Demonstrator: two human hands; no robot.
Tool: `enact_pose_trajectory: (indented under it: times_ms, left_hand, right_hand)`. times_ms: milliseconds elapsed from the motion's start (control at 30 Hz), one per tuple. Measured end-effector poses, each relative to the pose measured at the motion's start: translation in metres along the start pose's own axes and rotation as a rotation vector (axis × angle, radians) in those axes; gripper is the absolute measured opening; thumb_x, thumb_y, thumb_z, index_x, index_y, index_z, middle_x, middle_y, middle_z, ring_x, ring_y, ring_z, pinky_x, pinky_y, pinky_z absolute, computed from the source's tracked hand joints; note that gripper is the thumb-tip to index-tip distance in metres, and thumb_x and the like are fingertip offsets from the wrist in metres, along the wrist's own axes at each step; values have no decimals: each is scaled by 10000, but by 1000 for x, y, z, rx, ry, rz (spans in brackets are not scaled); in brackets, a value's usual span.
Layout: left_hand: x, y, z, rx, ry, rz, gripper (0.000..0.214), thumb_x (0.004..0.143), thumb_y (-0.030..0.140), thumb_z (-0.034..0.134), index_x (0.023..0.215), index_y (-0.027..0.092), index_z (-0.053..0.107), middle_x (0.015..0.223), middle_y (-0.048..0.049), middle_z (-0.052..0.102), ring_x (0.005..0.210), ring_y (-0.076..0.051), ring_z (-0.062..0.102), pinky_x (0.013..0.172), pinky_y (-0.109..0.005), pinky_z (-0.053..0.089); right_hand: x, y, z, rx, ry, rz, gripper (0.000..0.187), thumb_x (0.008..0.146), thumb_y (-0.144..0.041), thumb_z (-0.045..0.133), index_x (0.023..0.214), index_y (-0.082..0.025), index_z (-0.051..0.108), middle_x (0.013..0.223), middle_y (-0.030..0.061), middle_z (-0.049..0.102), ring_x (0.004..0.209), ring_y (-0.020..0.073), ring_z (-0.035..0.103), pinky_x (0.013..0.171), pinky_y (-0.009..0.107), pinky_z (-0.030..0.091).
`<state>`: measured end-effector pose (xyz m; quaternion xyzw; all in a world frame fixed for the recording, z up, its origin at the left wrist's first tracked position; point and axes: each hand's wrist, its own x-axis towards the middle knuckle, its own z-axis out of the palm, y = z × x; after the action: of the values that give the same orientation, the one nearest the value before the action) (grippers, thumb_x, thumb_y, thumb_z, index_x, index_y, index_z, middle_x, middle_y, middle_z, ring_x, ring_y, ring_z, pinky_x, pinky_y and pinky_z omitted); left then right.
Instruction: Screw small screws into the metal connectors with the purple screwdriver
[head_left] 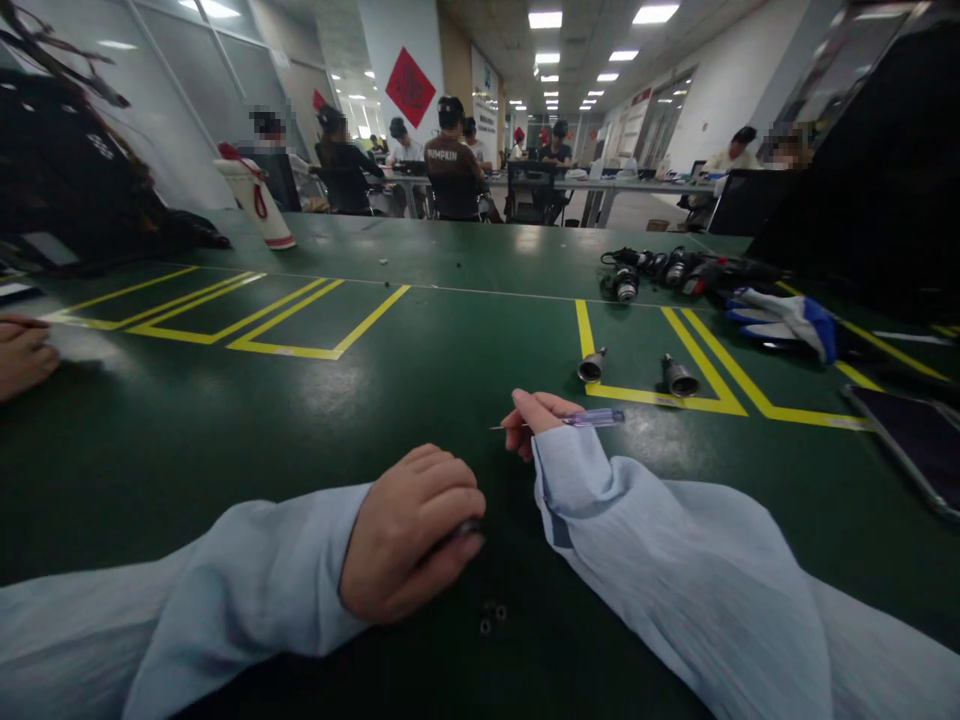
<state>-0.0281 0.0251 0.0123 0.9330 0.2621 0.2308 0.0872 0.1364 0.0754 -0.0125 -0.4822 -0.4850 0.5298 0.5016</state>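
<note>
Left hand clenched around dark part, resting on green table. Right hand pinching screwdriver, tip pointing left. Screws just beside left hand. Distant brown shirt reads "PUMPKIN".

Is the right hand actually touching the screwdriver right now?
Touching. The head view shows the right hand with fingers closed around the screwdriver, its tip and handle sticking out either side. The left hand covers a dark part.
</note>
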Motion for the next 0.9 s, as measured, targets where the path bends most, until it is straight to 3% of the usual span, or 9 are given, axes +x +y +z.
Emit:
enact_pose_trajectory:
  times_ms: [100,200,367,600,900]
  left_hand:
    - [2,-8,-1,-241,114,-224,249,829,197,301,734,137,523,658,-32,514,617,-125,466,582,-252,377]
    - [5,-14,0,-407,198,-406,285,843,236,298,683,135,512,591,-2,476,545,-100,445,519,-220,360]
    - [7,-21,2,-517,273,-514,308,829,270,314,643,136,519,584,1,490,552,-100,453,516,-211,363]
    - [6,-19,2,-526,253,-487,307,826,280,326,644,137,526,585,4,497,554,-100,461,527,-208,370]
    - [6,-17,3,-516,236,-483,301,835,288,319,672,138,523,604,4,496,567,-101,461,532,-210,370]
  right_hand:
    - [-13,-8,-3,17,-119,45,463,733,-505,486,432,-153,515,316,-27,450,282,53,373,328,186,283]
    - [-21,-10,-4,8,-355,59,515,745,-525,466,382,-160,483,273,-33,408,254,48,339,300,189,237]
    - [-30,-9,-6,-87,-661,177,475,743,-494,496,416,-151,517,283,-33,439,253,45,350,291,178,213]
    - [-39,-11,-12,-172,-773,258,454,719,-508,527,454,-139,548,299,-29,468,258,49,384,294,167,235]
    - [-47,-11,-12,-309,-784,180,443,735,-500,514,479,-139,539,324,-47,451,271,35,371,298,150,263]
